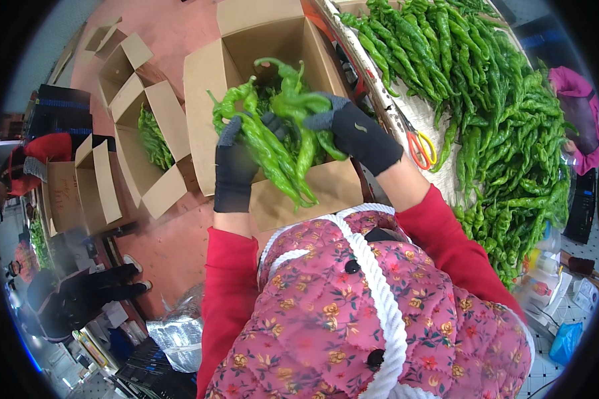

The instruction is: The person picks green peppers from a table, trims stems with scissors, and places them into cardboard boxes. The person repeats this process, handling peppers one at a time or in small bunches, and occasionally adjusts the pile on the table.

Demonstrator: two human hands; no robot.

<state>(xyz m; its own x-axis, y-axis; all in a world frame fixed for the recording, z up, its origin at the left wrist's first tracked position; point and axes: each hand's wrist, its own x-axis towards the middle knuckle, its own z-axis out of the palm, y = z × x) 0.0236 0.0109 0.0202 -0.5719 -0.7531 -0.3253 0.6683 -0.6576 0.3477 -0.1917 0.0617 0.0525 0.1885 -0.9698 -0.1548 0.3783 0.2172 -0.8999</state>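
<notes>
Long green peppers (274, 149) are held in both my hands above an open cardboard box (204, 114). My left hand (237, 164), in a black glove with grey fingertips, grips several of them at their stem ends. My right hand (357, 132), gloved alike, is closed around more peppers (299, 102), some curled at the stem. Further green peppers lie inside the box, partly hidden by my hands. To the right, a large heap of green peppers (509, 114) covers much of a worktable. Scissors (420, 147) with red and yellow handles rest at the table's near edge.
Open cardboard boxes (130, 95) stand on the red floor at the left, one holding peppers (154, 139). People (75, 299) are at the left, and a person in pink (579, 119) is beyond the heap. The worktable's worn edge (374, 85) runs beside the box.
</notes>
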